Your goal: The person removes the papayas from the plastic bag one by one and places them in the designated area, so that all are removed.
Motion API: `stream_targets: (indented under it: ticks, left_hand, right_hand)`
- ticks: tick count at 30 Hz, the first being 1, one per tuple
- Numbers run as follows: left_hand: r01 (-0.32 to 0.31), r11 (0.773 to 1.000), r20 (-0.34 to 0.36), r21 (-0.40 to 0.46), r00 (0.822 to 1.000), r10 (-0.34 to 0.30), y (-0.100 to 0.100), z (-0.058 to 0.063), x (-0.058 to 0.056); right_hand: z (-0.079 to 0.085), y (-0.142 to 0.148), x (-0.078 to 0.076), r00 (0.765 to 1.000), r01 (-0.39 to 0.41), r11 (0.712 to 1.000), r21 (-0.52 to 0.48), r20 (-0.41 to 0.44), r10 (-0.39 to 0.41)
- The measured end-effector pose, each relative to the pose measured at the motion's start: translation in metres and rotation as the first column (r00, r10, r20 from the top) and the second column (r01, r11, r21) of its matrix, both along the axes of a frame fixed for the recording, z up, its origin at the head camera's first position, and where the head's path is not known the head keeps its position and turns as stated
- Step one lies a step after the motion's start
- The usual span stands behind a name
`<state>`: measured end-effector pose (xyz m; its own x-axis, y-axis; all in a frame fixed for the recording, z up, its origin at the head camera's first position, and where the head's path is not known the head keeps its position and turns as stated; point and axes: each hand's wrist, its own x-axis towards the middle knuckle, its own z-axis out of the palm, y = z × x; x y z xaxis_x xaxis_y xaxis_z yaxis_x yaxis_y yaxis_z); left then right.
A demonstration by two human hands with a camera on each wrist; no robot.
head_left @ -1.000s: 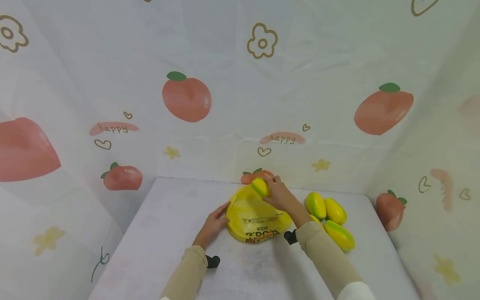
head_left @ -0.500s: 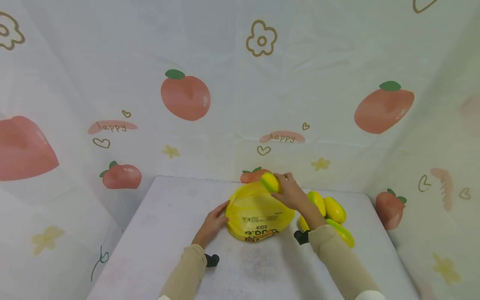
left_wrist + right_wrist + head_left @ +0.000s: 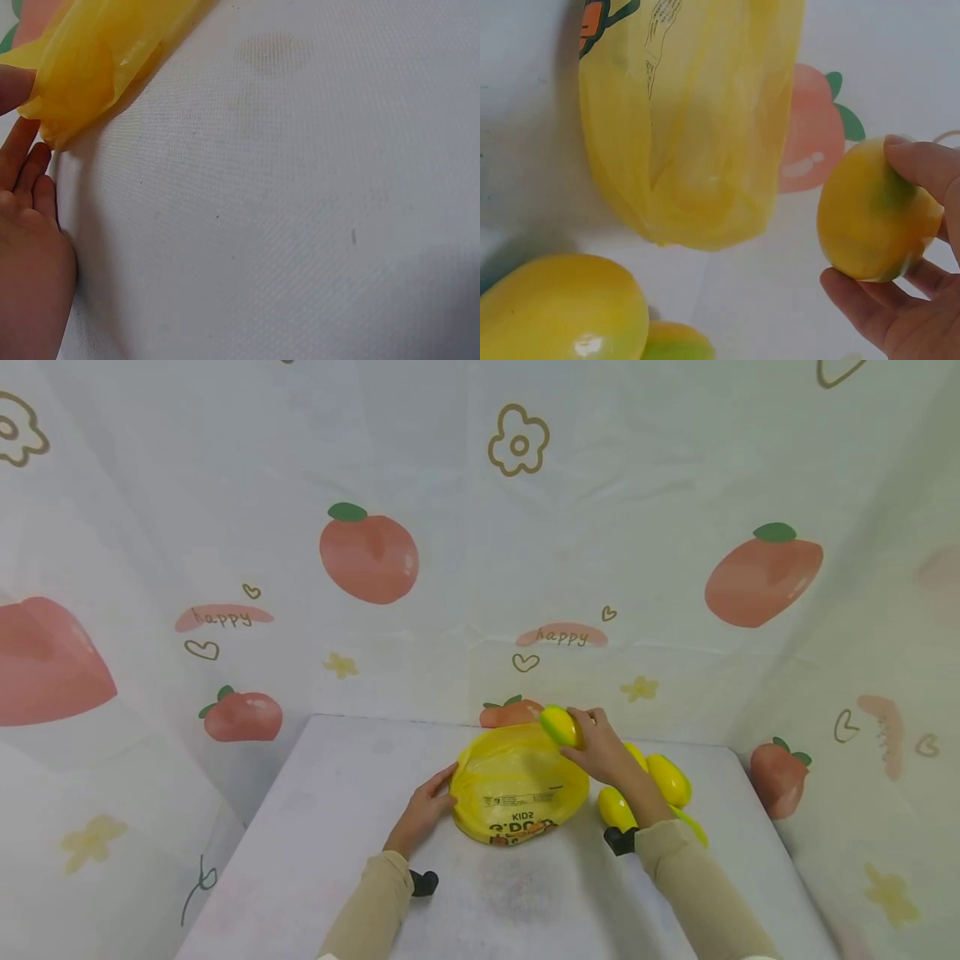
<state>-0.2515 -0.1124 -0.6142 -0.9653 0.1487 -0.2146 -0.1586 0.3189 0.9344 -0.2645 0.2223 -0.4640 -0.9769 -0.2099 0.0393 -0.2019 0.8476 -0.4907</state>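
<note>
A yellow plastic bag (image 3: 517, 777) with dark print stands on the table, its mouth spread wide. My left hand (image 3: 422, 814) pinches its left rim, with the thumb over the plastic (image 3: 105, 67) and the fingers on the other side. My right hand (image 3: 603, 747) grips a yellow-green mango (image 3: 561, 727) above the bag's back right edge. In the right wrist view, thumb and fingers close around this mango (image 3: 874, 214), which is apart from the bag (image 3: 697, 150). To the right lie several more mangoes, including one (image 3: 669, 781) at the back and one (image 3: 617, 808) nearer, partly hidden by my right arm.
The white table (image 3: 300, 860) meets a pale cloth backdrop (image 3: 450, 610) printed with peaches behind and at both sides. A black wrist mount (image 3: 425, 883) sits at my left sleeve, another (image 3: 621, 841) at my right.
My right hand has moved to the right with the mango, from over the bag's mouth to its back right edge. My left hand stays at the left rim.
</note>
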Motion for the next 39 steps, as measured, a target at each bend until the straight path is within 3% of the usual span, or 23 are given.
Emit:
stream_targets:
  ticks: [28,39]
  left_hand:
    - [-0.006,1.0,0.013,-0.004,1.0,0.006,-0.001,0.0,0.0]
    - [-0.014,1.0,0.005,0.003,1.0,0.014,0.001,0.0,0.0]
  right_hand:
    - [0.0,0.074,0.026,0.995,0.096,0.995,0.019,0.039,-0.096]
    - [0.0,0.098,0.035,0.982,0.156,0.987,0.04,0.1,-0.16]
